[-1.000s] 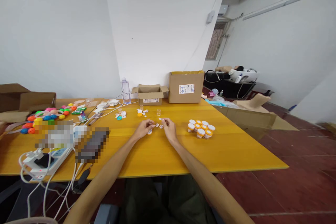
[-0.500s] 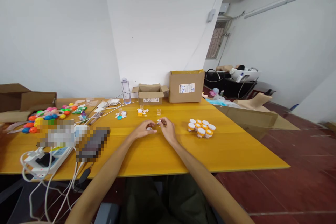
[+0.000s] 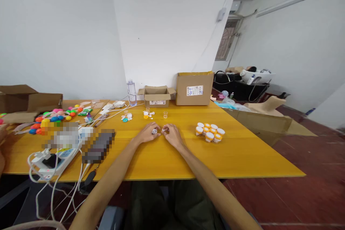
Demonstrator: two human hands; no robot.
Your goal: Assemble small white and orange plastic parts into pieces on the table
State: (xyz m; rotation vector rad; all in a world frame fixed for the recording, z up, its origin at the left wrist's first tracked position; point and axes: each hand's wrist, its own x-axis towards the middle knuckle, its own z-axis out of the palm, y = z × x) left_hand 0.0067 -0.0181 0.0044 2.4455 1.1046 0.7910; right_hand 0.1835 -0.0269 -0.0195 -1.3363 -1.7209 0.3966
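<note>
Head view: labels on the two boxes (image 3: 194,89) too small to read. Your left hand (image 3: 147,133) pinches a small white cap (image 3: 154,131), grip narrow around it. Your right hand (image 3: 171,134) pinches a tiny white piece (image 3: 163,129) just beside the cap, low over the desk (image 3: 242,151). Orange vials (image 3: 210,132) stand near, to the right.

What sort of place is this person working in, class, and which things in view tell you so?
Probably a makeshift workroom or small packing space, not a home kitchen or shop. Cardboard boxes stand on a long yellow table, a cluster of small orange vials waits beside the hands, and a power strip trails cables.
</note>
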